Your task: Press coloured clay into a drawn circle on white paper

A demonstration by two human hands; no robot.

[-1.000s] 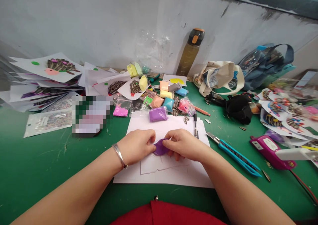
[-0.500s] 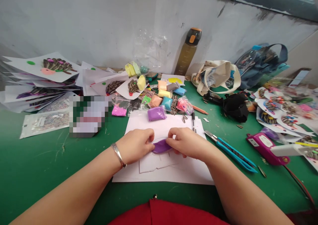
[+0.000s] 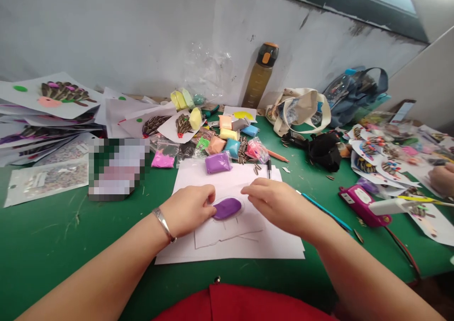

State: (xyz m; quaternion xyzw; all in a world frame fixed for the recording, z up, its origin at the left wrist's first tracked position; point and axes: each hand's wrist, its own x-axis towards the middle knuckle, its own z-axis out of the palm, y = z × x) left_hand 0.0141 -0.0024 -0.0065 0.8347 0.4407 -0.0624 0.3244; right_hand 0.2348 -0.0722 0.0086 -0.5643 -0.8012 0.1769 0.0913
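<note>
A flattened oval of purple clay (image 3: pixel 228 208) lies on a small torn-edged sheet (image 3: pixel 241 231) with pencil lines drawn around and below it. My left hand (image 3: pixel 193 207), with a silver bangle at the wrist, has thumb and forefinger closed on the clay's left end. Just right of the clay, apart from it, hovers my right hand (image 3: pixel 275 200), its fingers stretched out and holding nothing. Larger white paper (image 3: pixel 170 252) lies underneath. Beyond the hands sits a wrapped purple clay pack (image 3: pixel 218 162), and a black pen (image 3: pixel 269 169) rests near the paper's upper right.
Several clay packs (image 3: pixel 227 134) and sunflower seeds (image 3: pixel 243 153) lie behind the paper. A blue cutter (image 3: pixel 326 211) and a magenta glue-gun-like tool (image 3: pixel 363 205) are on the right. Another person's hand (image 3: pixel 441 179) shows at the far right. A bottle (image 3: pixel 260 77) leans by the wall.
My right hand has let go of the clay's right end and moved off to the right, opening its fingers. The clay now lies flat, showing its whole oval. The view has turned slightly right.
</note>
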